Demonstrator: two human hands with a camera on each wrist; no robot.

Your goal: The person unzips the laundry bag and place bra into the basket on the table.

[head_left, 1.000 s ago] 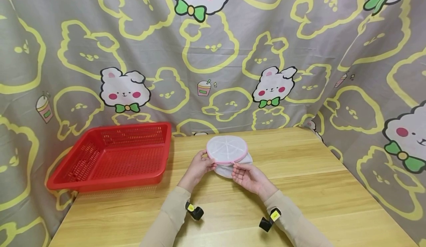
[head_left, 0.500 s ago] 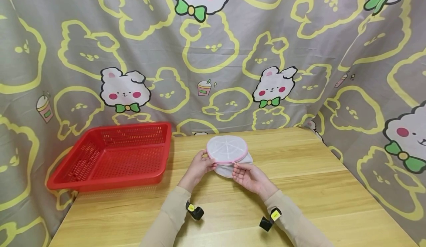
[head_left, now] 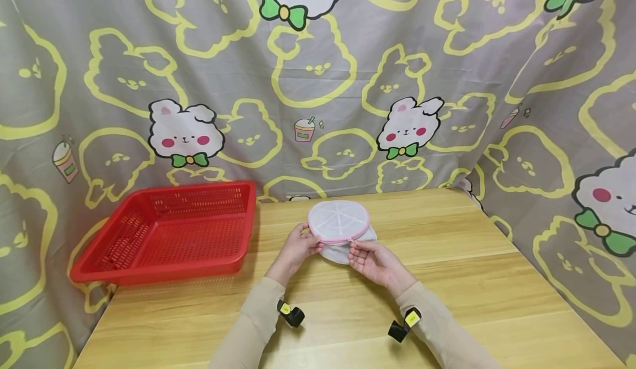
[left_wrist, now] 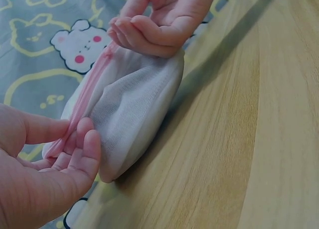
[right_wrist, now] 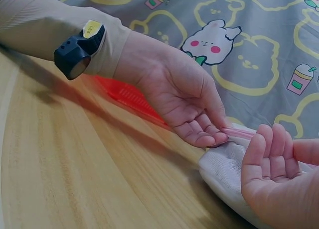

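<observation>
A round white mesh laundry bag [head_left: 339, 221] with a pink zipper [left_wrist: 88, 94] round its top stands on the wooden table, its soft lower part bulging out toward the right. At the left of the zipper edge my left hand [head_left: 297, 250] pinches the pink band between thumb and fingers. My right hand [head_left: 376, 263] pinches at the front of the same band, where the zipper pull sits; its other fingers curl below. In the right wrist view, my right hand [right_wrist: 274, 181] covers much of the bag [right_wrist: 224, 164].
A red plastic basket [head_left: 159, 273] with perforated walls stands at the left of the table [head_left: 447, 302]. Behind and to the sides hangs a grey curtain [head_left: 338, 87] with rabbit prints. Each sleeve carries a small black wrist camera [head_left: 292, 315].
My right hand has shifted very slightly to the right along the zipper. The left hand and the bag stay almost where they were.
</observation>
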